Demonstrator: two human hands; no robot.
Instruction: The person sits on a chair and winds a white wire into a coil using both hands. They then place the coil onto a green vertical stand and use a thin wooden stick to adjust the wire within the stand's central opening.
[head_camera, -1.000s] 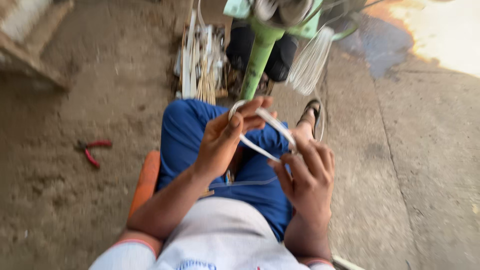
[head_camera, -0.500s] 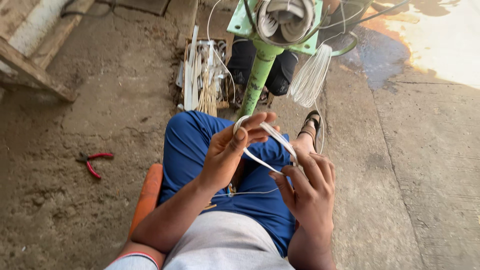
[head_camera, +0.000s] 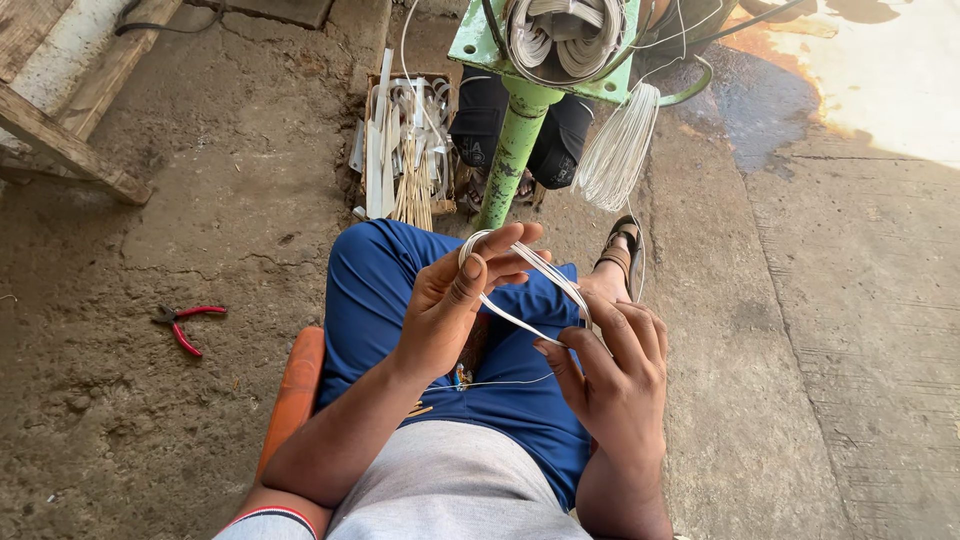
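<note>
Head view, looking down at seated person's lap.

Surface/room: rough concrete floor (head_camera: 200, 230), cracked, dusty on the left; smoother slab w/ dark wet patch and bright sun glare at upper right. Wooden frame (head_camera: 60, 140) at upper left edge. Green metal stand (head_camera: 515, 150) straight ahead, post rising from floor, flat top carrying a coil of pale flat strips (head_camera: 565, 35). Hank of thin white wire (head_camera: 615, 150) hangs from the stand's right side. Box of pale offcuts and sticks (head_camera: 405, 150) on floor just left of the post. Red-handled pliers (head_camera: 180, 325) lie on the floor, well apart from both hands, to the left. Person sits on an orange seat (head_camera: 295, 395); blue trousers, grey shirt; sandalled foot (head_camera: 620, 255) near the stand base.

Hands: left hand (head_camera: 450, 310) raised over the left thigh, fingers half curled, thumb and fingertips pinching the far end of a small loop of white flat strip (head_camera: 530, 290). Right hand (head_camera: 615, 375) lower and nearer the body, fingers loosely bent, thumb and forefinger closed on the loop's near end. Neither hand wide open; both narrow, gripping.

Loop position: spans between the two hands, above the lap, several turns together, running diagonally from upper left (left hand) to lower right (right hand). Touches both hands; clear of the stand and the floor.
</note>
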